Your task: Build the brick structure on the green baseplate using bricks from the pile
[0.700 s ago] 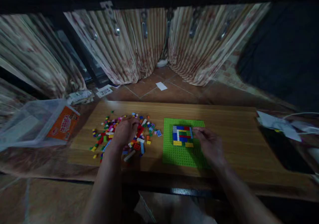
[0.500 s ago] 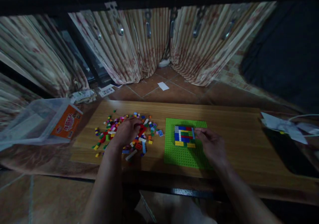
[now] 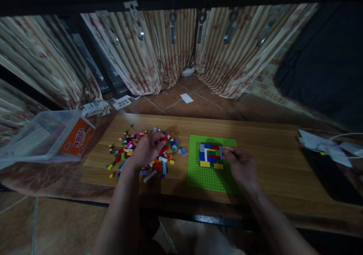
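Red brick (image 3: 165, 138) showed at the fingertips of my left hand (image 3: 146, 150), just left of frame centre, whether clamped I couldn't tell; probably light and stiff, it suited a pinch across its sides. My right hand (image 3: 240, 165), grip also unclear, met the brick build (image 3: 210, 159) on a green baseplate (image 3: 210, 179).

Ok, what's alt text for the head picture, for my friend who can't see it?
The left hand is over loose colourful bricks; the right hand is at the right edge of a small brick build on a green baseplate. Beneath is a wooden table, with a clear box to its left and striped curtains behind.
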The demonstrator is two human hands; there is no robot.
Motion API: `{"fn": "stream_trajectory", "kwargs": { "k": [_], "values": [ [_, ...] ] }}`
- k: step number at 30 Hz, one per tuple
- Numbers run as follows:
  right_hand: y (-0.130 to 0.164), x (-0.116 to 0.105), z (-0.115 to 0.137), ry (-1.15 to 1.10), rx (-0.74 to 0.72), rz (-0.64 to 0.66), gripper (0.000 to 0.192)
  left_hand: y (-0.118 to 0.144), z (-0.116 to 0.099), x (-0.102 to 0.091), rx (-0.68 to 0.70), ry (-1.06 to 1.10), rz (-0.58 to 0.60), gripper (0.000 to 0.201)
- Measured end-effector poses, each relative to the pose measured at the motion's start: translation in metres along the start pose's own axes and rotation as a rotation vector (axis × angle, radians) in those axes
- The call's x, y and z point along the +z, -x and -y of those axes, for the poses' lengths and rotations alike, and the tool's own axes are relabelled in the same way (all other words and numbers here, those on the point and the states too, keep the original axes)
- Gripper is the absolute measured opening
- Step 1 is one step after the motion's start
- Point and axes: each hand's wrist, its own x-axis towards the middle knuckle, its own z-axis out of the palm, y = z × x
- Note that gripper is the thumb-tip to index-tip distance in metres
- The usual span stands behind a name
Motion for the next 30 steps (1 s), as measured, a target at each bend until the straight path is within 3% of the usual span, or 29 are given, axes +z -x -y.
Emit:
{"fn": "stream_trajectory", "kwargs": {
  "k": [6,10,16,24,30],
  "values": [
    [0.003,0.001,0.003,0.064,-0.081,0.003,0.028,-0.002,-0.023,0.032,0.063,0.225,0.146,0.020],
    [0.003,-0.002,0.001,0.124,-0.166,0.008,0.029,-0.003,-0.033,0.043,0.106,0.133,0.188,0.017],
    [0.003,-0.007,0.000,0.195,-0.243,-0.001,0.030,0.001,-0.035,0.035,0.159,-0.079,0.335,0.015],
    [0.002,-0.009,0.004,0.272,-0.361,0.003,0.028,0.003,-0.031,0.031,0.154,-0.148,0.317,0.021],
    [0.000,-0.013,0.001,0.281,-0.333,-0.005,0.030,0.000,-0.021,0.029,0.105,-0.190,0.188,0.023]
  ]
}}
